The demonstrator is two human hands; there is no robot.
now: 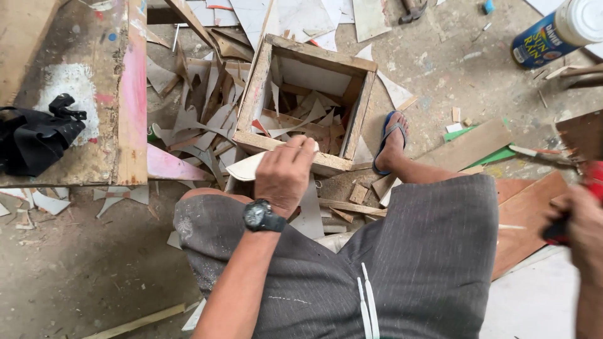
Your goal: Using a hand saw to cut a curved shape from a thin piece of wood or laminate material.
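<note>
Offcut (246,168), a pale curved strip, sits at centre frame in the left hand (284,176), fingers curled tight around it just over the near rim of the wooden box (259,88), which is already full of similar scraps, so it looks held for dropping in. At the right edge the right hand (581,229) is closed on a dark handle (554,231), mostly cut off; its tool cannot be identified.
</note>
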